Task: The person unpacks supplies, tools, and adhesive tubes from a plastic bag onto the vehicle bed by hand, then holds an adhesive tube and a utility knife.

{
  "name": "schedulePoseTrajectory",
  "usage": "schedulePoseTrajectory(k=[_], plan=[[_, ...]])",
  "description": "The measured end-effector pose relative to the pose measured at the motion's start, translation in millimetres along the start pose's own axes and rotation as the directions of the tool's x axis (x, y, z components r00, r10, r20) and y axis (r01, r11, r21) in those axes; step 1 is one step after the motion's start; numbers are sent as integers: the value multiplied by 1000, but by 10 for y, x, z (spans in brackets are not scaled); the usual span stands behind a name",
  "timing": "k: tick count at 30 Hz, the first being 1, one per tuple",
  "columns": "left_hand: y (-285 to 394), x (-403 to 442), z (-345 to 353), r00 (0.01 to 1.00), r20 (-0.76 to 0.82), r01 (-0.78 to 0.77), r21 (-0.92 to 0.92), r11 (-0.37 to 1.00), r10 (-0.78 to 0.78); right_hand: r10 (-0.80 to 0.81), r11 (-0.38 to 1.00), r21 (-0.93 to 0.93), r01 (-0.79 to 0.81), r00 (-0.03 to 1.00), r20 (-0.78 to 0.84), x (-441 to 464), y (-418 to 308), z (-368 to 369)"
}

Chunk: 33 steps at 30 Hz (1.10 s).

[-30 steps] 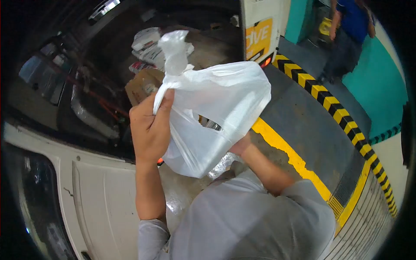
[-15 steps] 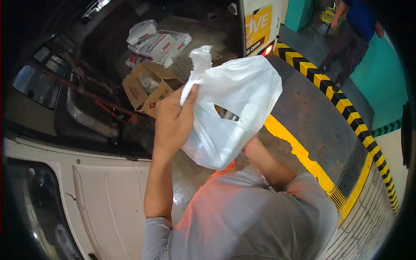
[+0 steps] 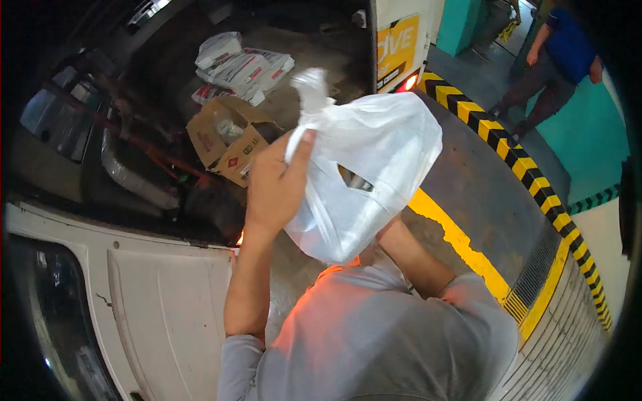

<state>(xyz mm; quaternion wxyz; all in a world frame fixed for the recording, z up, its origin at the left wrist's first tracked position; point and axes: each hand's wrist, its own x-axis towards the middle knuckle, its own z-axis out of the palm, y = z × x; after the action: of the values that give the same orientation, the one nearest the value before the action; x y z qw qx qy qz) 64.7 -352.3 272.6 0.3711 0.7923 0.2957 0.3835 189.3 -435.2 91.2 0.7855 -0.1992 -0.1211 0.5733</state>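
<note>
A white plastic bag [image 3: 374,147] hangs in front of my chest, its top twisted into a knot that sticks up. My left hand [image 3: 277,184] pinches the bag just below the knot, at its left side. Through a slit in the front of the bag something metallic shows, too small to make out. My right hand [image 3: 389,229] is under the bag's lower right side, and the bag hides its fingers.
An open cardboard box [image 3: 231,144] and white printed sacks [image 3: 247,70] lie inside the vehicle, whose white door [image 3: 167,314] is at left. A person [image 3: 565,60] walks beyond the black-and-yellow kerb [image 3: 508,150]. Yellow line [image 3: 461,244] on the floor.
The bag and both my hands have shifted to the right in view, so the cardboard box and sacks show more. The person in blue beyond the kerb has changed stride and place.
</note>
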Motion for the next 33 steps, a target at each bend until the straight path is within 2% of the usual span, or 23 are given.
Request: schedulePoseTrajectory(k=[1,2,5,7,9,12,13,14,15,16,17,18,19,20,23,26,28,29,30,33], plan=[[-39,5,-17,1000,-13,23,-25,999,-23,-12,1000,-3,12,1000,-5,-22,1,-7],[-118,18,-60,994,17,112,-14,994,-112,-19,1000,-8,19,1000,-14,-49,9,-22],[-151,31,-98,984,-12,177,-69,982,-178,-60,998,-24,59,997,-42,-97,48,-78],[-132,35,-96,992,-55,108,-67,992,-111,-61,998,19,62,995,-80,-118,39,-4],[-118,34,-130,995,-50,83,-77,994,-87,55,940,341,-3,988,-142,-158,-21,166],[30,20,-150,997,-20,75,-43,996,-76,128,949,315,-21,938,-322,-296,-198,654],[88,20,-165,998,1,59,-29,998,-59,8,988,151,16,988,-155,-242,-87,414],[149,36,-179,999,20,45,-15,999,-45,-83,997,-4,83,996,37,-151,80,-48],[184,53,-188,999,39,33,-2,999,-33,-110,951,-281,130,990,87,-170,71,-93],[186,82,-192,999,40,0,36,999,-1,-136,811,-553,190,981,138,-190,60,-134],[209,98,-197,999,47,8,11,1000,-8,-163,614,-750,248,969,188,-210,49,-175],[240,111,-197,998,56,14,-15,1000,-13,-81,872,-468,142,986,146,-229,31,-119],[251,117,-201,998,66,19,-42,999,-16,0,993,-113,11,995,104,-247,12,-65],[244,119,-211,996,87,1,-49,999,3,18,999,-41,-15,996,82,-243,4,-32],[264,77,-252,995,100,-17,-12,1000,18,28,999,-21,-27,999,37,-219,46,13],[170,10,-235,991,132,43,-240,970,-11,19,999,-43,-18,1000,10,-130,59,22],[165,-21,-285,988,150,-28,-54,998,36,17,997,-77,-18,1000,-9,-88,62,1],[88,-26,-259,982,151,-112,2,994,110,15,996,-90,-17,1000,-21,-68,62,-9],[32,-55,-199,982,146,-104,-102,989,118,15,996,-90,-18,999,-30,-33,76,-27],[-211,-45,-78,983,98,-139,-158,978,155,8,993,-117,-20,995,-99,66,156,-148]])
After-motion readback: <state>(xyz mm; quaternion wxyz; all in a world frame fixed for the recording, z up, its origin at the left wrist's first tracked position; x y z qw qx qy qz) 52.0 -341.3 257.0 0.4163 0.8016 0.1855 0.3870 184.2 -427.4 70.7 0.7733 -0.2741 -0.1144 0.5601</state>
